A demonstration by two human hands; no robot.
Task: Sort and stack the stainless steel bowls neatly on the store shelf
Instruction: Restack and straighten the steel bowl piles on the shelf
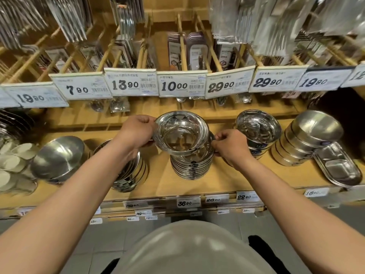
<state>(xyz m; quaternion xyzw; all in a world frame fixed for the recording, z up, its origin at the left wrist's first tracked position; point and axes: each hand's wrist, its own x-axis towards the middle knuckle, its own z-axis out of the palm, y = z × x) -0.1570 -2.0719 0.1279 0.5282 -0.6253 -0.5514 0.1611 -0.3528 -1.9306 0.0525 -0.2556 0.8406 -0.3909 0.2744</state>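
A shiny wide-rimmed steel bowl sits tilted on top of a stack of like bowls in the middle of the wooden shelf. My left hand grips the top bowl's left rim. My right hand pinches the rim on the right side, at the level where the top bowl meets the stack. Another stack of bowls stands partly hidden under my left forearm.
A matte bowl lies at the left beside pale round lids. At the right stand a shiny bowl stack, a matte bowl stack and a divided steel tray. Price tags and hanging cutlery packs fill the rack above.
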